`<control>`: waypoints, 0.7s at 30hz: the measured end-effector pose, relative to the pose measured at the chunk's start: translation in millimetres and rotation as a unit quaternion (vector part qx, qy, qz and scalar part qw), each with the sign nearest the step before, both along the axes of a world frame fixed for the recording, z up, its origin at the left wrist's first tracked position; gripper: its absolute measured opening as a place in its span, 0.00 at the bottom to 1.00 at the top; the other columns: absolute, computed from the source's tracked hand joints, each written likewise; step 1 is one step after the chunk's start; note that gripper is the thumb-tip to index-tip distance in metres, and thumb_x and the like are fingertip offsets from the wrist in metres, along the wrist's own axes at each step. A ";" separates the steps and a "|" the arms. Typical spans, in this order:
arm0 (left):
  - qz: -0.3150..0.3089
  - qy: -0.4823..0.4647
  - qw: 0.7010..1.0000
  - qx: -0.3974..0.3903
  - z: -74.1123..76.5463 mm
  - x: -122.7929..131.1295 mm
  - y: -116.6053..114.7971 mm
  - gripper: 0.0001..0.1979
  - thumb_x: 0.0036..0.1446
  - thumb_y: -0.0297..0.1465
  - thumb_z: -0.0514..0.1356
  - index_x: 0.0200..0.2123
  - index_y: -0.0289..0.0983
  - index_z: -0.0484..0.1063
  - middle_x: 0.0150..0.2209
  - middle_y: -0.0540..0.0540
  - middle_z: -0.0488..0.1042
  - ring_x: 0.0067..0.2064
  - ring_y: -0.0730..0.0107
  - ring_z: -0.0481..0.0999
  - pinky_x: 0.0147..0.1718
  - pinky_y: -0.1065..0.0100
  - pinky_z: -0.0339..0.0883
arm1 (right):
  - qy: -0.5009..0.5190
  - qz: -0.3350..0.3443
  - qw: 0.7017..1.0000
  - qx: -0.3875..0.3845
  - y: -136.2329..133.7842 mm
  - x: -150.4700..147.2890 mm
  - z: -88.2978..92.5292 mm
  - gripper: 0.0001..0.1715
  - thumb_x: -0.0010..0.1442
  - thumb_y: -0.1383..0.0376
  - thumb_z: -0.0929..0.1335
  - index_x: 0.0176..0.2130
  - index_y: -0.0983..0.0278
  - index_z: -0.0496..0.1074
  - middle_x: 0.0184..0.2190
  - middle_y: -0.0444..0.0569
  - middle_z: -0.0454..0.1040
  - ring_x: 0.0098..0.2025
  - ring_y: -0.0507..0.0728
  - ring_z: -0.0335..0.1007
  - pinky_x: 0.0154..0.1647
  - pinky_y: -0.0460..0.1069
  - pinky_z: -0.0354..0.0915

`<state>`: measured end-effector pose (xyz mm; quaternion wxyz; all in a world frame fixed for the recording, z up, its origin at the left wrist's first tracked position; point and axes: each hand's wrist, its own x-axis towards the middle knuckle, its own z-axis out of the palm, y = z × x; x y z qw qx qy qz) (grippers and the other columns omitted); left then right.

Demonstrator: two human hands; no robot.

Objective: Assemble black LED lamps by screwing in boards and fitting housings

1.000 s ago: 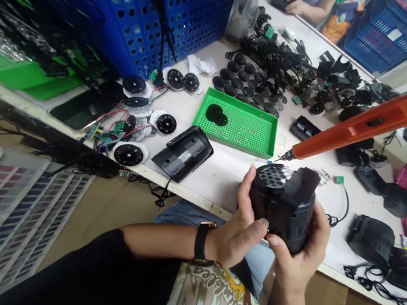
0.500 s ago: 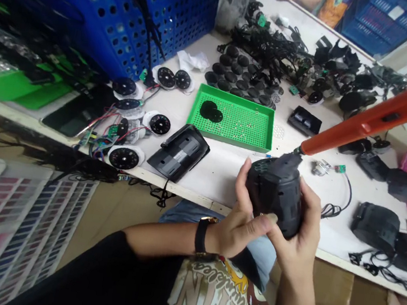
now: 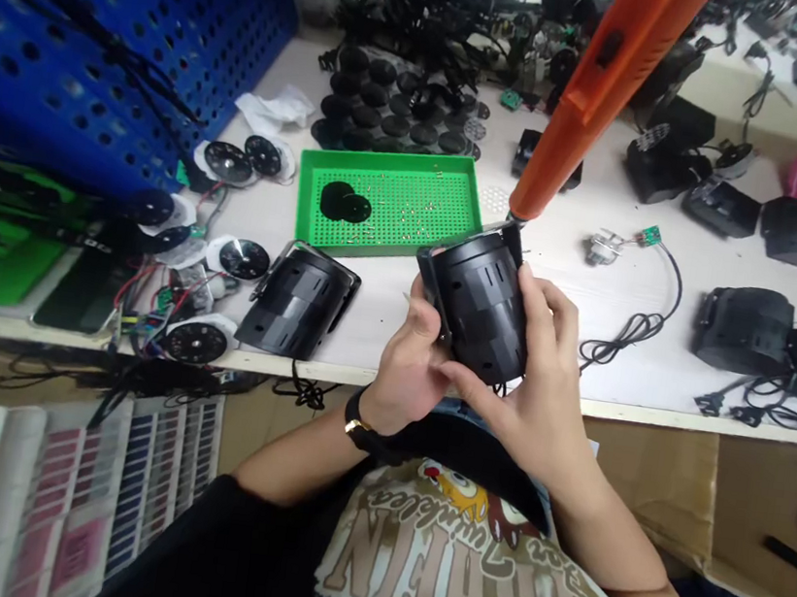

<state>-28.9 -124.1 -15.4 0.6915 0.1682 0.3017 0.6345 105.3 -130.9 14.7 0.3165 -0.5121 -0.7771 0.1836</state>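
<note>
A black cylindrical housing (image 3: 486, 305) with slots and a bracket is held above the table's front edge, tilted. My right hand (image 3: 542, 376) wraps its right side, with the thumb across the lower end. On the lower left, my left hand (image 3: 407, 378) steadies it; some of its fingers are hidden behind. An orange electric screwdriver (image 3: 602, 90) comes down from above, and its tip is at the housing's upper edge by the bracket. Whether the tip sits on a screw I cannot tell. A similar black housing (image 3: 301, 300) lies on the table left of my hands.
Behind the hands is a green perforated tray (image 3: 301, 198) with small screws and black discs. Round lens boards with wires (image 3: 198, 343) lie left, near a blue crate (image 3: 259, 16). A small circuit board with cable (image 3: 651, 236) and another housing (image 3: 747, 330) lie right.
The view has swung, so the table looks level. The housing has turned in my hands, showing its slotted side. The screwdriver now appears steeper, its tip still at the housing's top.
</note>
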 end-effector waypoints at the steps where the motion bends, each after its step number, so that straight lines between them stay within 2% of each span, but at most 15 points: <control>1: -0.003 -0.001 1.000 -0.001 0.6 0.4 0.6 0.38 0.63 0.54 0.65 0.70 0.48 0.62 0.67 0.42 0.71 0.73 0.47 0.62 0.71 0.46 0.60 | 0.003 -0.002 1.000 0.002 -0.1 0.5 -0.3 0.56 0.63 0.47 0.73 0.76 0.55 0.43 0.66 0.58 0.57 0.72 0.70 0.55 0.71 0.73 0.61; 7: 0.016 0.009 1.000 0.023 -1.5 4.2 -1.1 0.40 0.61 0.52 0.68 0.71 0.49 0.61 0.68 0.43 0.69 0.74 0.48 0.60 0.71 0.46 0.59 | 0.023 -0.026 0.999 0.028 -3.2 1.5 -4.5 0.54 0.64 0.47 0.72 0.75 0.56 0.45 0.66 0.59 0.57 0.71 0.70 0.55 0.71 0.74 0.60; 14: -0.005 -0.009 1.000 -0.008 1.2 3.3 -1.1 0.34 0.66 0.53 0.62 0.70 0.50 0.62 0.68 0.45 0.70 0.74 0.48 0.59 0.72 0.43 0.57 | 0.036 -0.022 0.999 0.028 -4.6 5.9 -6.4 0.53 0.64 0.45 0.71 0.75 0.56 0.47 0.67 0.60 0.58 0.71 0.72 0.56 0.70 0.76 0.59; 21: 0.013 -0.020 1.000 0.017 1.6 1.3 -0.5 0.37 0.66 0.52 0.63 0.72 0.49 0.58 0.70 0.44 0.67 0.75 0.48 0.57 0.73 0.43 0.55 | 0.041 -0.013 0.999 0.024 -5.1 4.4 -8.9 0.54 0.63 0.47 0.73 0.75 0.56 0.48 0.66 0.59 0.58 0.71 0.71 0.56 0.71 0.74 0.59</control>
